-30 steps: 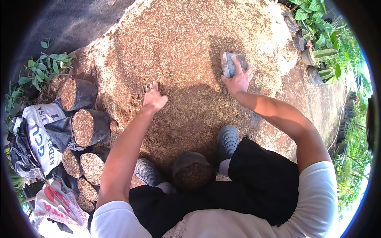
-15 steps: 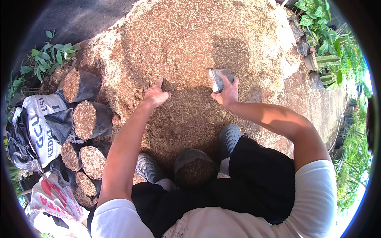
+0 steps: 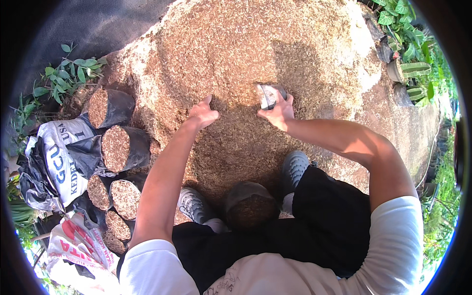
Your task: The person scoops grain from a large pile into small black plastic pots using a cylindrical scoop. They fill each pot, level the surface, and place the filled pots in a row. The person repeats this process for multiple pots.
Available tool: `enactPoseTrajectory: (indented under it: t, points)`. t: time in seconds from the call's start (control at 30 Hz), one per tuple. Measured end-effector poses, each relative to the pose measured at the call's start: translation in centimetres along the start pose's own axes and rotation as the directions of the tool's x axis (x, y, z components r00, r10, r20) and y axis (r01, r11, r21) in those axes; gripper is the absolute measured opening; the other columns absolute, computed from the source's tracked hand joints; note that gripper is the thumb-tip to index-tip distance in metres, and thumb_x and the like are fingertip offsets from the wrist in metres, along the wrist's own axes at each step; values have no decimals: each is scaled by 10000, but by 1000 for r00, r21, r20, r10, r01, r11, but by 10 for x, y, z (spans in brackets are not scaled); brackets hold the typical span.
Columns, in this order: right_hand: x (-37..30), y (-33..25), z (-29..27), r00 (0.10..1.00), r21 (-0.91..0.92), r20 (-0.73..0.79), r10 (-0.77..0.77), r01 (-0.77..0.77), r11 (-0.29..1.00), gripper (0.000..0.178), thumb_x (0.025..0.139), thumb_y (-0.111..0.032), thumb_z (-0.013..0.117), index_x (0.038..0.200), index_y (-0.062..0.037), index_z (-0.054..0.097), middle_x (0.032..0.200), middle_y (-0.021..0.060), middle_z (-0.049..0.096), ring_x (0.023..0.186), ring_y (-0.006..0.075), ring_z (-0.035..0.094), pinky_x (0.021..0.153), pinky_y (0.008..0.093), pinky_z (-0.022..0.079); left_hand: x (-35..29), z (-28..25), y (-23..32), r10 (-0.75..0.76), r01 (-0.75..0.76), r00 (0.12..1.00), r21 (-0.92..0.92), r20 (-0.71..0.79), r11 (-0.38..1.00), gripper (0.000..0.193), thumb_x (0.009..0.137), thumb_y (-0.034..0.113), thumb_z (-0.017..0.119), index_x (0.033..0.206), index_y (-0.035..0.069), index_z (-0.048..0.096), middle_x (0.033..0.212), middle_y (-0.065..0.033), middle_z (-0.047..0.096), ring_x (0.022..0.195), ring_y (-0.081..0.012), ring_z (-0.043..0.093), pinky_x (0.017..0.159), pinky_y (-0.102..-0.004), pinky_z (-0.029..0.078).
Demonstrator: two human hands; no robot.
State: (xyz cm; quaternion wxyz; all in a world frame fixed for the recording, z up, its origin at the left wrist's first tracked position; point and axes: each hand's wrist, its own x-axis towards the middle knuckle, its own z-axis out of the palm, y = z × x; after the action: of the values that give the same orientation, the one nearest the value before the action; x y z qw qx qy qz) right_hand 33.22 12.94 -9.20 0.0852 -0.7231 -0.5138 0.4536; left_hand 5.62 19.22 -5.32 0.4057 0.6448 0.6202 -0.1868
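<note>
- Right hand (image 3: 279,112): thumb and fingers bent around the near end of a small grey container (image 3: 268,97), gripping it at the heap of brown shavings (image 3: 231,54).
- Left hand (image 3: 202,114): at the shavings, left of the container and apart from it — thumb spread, some fingers hidden, so I cannot tell whether it holds anything.
- Filled black bag (image 3: 250,209): between the feet.
</note>
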Motion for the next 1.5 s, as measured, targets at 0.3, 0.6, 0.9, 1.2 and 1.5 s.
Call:
enactPoseTrajectory:
  t: [0.3,0.6,0.9,1.2,1.5]
  points:
    - [-8,-22,-16,993,14,-23,114,-114,993,988,833,-414,879,1647,-227,350,1500,173,593,1340,308,548,1183,479,479,-9,-5,10,-19,19,1000,-29,5,999,1025,838,79,621,1732,99,119,1742,-236,273,1475,-404,498,1174,-395,507]
    - [-33,-88,15,915,524,378,-140,-87,847,930,929,-103,792,1696,-194,275,1544,196,518,1338,327,610,959,413,668,-30,-30,19,-24,22,999,59,23,998,1035,873,183,615,1728,63,45,1753,-239,234,1595,-394,316,1326,-397,279]
    - [-67,-66,-59,853,701,450,-263,-155,696,885,1005,-81,679,1720,-278,195,1753,131,155,1557,327,347,1175,638,495,-156,-92,2,106,-159,969,238,222,958,679,1061,332,620,1658,123,375,1655,-191,462,1538,-364,435,1288,-457,352]
    - [-171,-82,-108,860,547,421,-287,12,837,877,989,-178,729,1709,-244,234,1761,212,64,1562,447,320,1170,602,506,-238,41,-31,242,-200,950,-211,195,957,491,1028,457,692,1318,61,697,1274,-168,748,1206,-329,711,1047,-436,545]
    - [-283,-90,-111,839,352,503,-208,21,936,862,923,-193,837,1658,-180,387,1608,188,473,1462,333,503,1244,477,429,-258,122,-47,244,-303,918,155,311,940,652,1051,591,502,1115,-5,759,1114,-254,753,1150,-436,706,1012,-549,547]
